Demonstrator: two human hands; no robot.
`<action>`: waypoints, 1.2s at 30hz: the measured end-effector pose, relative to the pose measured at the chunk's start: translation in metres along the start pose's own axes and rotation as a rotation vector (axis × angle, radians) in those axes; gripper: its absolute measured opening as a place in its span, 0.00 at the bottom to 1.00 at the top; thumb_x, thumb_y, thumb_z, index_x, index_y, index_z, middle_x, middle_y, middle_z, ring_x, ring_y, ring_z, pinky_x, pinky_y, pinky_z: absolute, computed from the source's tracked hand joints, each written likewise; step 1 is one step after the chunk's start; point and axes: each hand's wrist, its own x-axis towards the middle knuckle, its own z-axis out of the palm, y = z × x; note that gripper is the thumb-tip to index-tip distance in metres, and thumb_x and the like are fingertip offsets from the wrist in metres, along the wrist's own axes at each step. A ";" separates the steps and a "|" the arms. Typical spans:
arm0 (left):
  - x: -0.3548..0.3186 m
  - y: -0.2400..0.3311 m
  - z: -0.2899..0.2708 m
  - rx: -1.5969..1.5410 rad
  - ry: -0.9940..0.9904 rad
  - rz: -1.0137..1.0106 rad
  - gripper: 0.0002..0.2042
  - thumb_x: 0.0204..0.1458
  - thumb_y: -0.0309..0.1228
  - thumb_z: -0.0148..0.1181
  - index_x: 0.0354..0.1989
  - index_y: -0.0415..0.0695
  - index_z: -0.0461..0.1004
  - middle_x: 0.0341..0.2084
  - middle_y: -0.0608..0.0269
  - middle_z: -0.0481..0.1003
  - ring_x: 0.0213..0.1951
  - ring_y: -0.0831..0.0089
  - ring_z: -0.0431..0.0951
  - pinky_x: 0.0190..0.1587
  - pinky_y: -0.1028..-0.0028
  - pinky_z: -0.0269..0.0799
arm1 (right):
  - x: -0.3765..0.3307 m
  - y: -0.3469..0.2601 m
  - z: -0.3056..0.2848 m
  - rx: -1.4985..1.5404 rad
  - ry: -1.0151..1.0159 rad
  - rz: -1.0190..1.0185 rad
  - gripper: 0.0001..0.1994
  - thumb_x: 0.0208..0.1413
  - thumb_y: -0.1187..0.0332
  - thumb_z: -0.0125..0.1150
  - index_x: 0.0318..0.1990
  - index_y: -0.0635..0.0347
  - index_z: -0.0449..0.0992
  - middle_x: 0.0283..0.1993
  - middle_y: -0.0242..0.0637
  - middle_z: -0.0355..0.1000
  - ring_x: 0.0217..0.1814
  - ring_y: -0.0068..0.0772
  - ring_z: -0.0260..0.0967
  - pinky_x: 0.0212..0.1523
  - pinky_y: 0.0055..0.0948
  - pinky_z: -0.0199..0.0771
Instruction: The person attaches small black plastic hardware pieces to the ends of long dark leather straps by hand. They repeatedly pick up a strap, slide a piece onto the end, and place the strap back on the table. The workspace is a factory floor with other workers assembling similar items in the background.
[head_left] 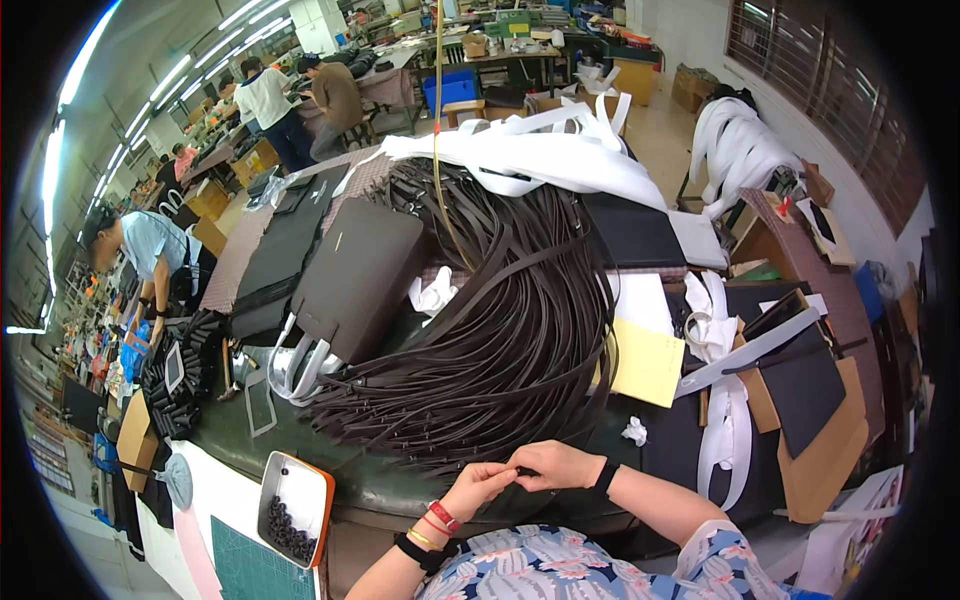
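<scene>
My left hand and my right hand meet at the near edge of the dark green table. The fingertips of both are pinched together on a small black piece. Most of it is hidden by the fingers, so its exact kind does not show. Just beyond the hands spreads a big heap of long, thin dark brown straps, its nearest ends close to my fingers. To the left stands an orange-rimmed white tray with many small black pieces in it.
Behind the heap lie a dark brown bag and white strips. At right are yellow paper, an opened cardboard box and black sheets. A green cutting mat is near left. Co-workers stand farther off at left.
</scene>
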 end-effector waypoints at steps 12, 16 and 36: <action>0.013 -0.005 -0.004 0.194 0.161 -0.037 0.11 0.56 0.31 0.63 0.41 0.35 0.80 0.33 0.67 0.80 0.34 0.83 0.75 0.38 0.83 0.70 | -0.007 0.018 0.007 -0.109 0.010 0.000 0.10 0.46 0.71 0.63 0.37 0.59 0.72 0.30 0.38 0.70 0.34 0.42 0.71 0.36 0.35 0.73; 0.037 -0.034 -0.024 0.803 0.219 0.178 0.13 0.51 0.32 0.58 0.40 0.38 0.80 0.30 0.54 0.81 0.33 0.73 0.81 0.39 0.72 0.75 | -0.013 0.028 0.023 -0.179 -0.064 0.065 0.11 0.45 0.72 0.63 0.38 0.59 0.72 0.35 0.38 0.71 0.37 0.41 0.70 0.40 0.35 0.72; -0.206 -0.055 -0.274 0.978 1.440 0.295 0.10 0.49 0.22 0.57 0.41 0.39 0.77 0.35 0.54 0.79 0.35 0.64 0.80 0.38 0.69 0.76 | -0.065 -0.010 0.035 -0.380 -0.207 0.391 0.10 0.50 0.69 0.59 0.40 0.60 0.72 0.32 0.42 0.70 0.37 0.44 0.71 0.39 0.41 0.71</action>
